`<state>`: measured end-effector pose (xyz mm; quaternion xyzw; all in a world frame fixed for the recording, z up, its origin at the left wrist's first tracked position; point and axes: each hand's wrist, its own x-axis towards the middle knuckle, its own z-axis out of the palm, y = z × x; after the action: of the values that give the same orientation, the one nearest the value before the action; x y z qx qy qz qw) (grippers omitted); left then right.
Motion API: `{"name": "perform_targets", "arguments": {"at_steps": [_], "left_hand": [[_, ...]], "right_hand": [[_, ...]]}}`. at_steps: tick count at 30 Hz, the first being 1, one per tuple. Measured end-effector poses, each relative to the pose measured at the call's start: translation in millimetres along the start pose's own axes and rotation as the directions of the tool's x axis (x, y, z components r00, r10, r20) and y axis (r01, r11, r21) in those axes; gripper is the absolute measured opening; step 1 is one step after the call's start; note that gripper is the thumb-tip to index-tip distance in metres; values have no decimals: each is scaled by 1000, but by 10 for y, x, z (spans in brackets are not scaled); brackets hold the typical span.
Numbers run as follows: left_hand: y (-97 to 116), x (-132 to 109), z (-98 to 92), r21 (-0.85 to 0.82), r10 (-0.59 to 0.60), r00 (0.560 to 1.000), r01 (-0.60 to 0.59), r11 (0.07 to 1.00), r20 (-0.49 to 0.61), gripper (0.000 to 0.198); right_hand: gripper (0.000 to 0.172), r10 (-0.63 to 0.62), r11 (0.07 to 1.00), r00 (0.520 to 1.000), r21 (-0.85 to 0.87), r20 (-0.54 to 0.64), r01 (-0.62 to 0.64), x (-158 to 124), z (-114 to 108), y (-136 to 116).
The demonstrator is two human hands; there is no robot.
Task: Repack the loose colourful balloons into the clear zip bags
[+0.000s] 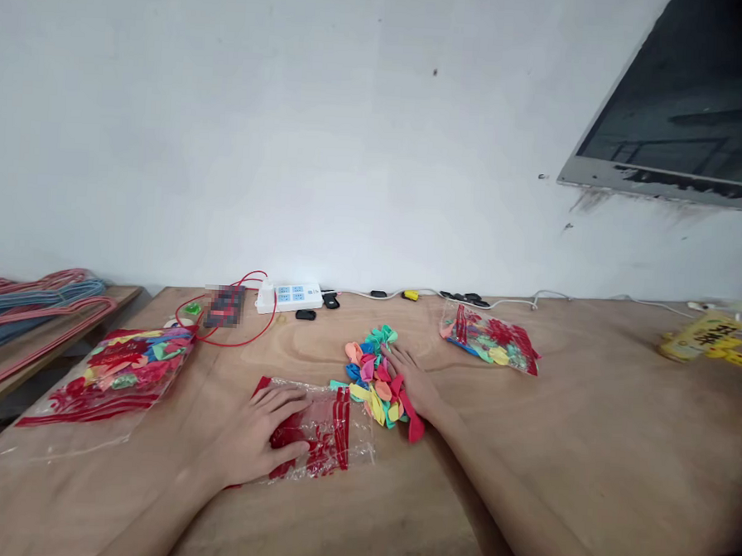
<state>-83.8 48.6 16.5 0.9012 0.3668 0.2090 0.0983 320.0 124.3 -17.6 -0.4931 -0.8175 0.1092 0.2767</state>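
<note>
My left hand [256, 438] lies flat on a clear plastic bag [322, 433] with red printing, its fingers spread. The bag looks flattened, and part of it is under the palm. To its right is a loose heap of deflated balloons [374, 386] in green, blue, orange, pink, yellow and red. My right hand [412, 380] rests at the heap's right side with fingers stretched out, touching the balloons. A red balloon [414, 425] sticks out of the heap near the right wrist.
A bag of balloons [123, 365] lies at the left and another bag [492, 338] behind right. Along the wall are a white power strip [292, 297], a red cable [273, 314] and small black items. Bundled hangers [39, 310] lie far left; a yellow package [697, 337] lies right.
</note>
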Motion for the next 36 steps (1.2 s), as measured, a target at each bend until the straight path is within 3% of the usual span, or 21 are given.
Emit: {"name": "perform_targets", "arguments": {"at_steps": [4, 7, 10, 14, 18, 22, 25, 28, 32, 36], "left_hand": [[-91, -17, -31, 15, -22, 999, 23, 1000, -28, 56], [-134, -24, -66, 21, -33, 999, 34, 999, -29, 55], [-124, -19, -97, 15, -36, 999, 36, 999, -30, 53], [-69, 1, -114, -5, -20, 998, 20, 1000, -59, 48], [-46, 15, -112, -12, 0, 996, -1, 1000, -91, 44], [-41, 19, -117, -21, 11, 992, -14, 1000, -130, 43], [-25, 20, -133, -27, 19, 989, -23, 999, -145, 43], [1, 22, -152, -28, 34, 986, -39, 999, -163, 40], [39, 20, -158, -22, 52, 983, -56, 998, -179, 38], [59, 14, -135, -27, 69, 984, -74, 997, -163, 36]], "right_hand": [[52, 142, 974, 971, 201, -194, -103, 1, -84, -101], [46, 196, 950, 946, 288, -258, -118, -49, -239, -188], [40, 173, 952, 967, 283, -187, -116, -107, -421, -265], [29, 159, 957, 987, 245, 14, -157, -165, -655, -347], [23, 71, 967, 985, 232, 155, -106, -183, -842, -455], [19, 52, 963, 975, 247, 216, -106, -203, -894, -531], [29, 69, 981, 969, 159, 239, -109, -233, -846, -495], [25, 37, 992, 975, 110, 218, -62, -247, -807, -435], [25, 43, 975, 990, 212, 133, -71, -219, -819, -440], [31, 193, 936, 978, 312, -76, -161, -174, -774, -484]]}}
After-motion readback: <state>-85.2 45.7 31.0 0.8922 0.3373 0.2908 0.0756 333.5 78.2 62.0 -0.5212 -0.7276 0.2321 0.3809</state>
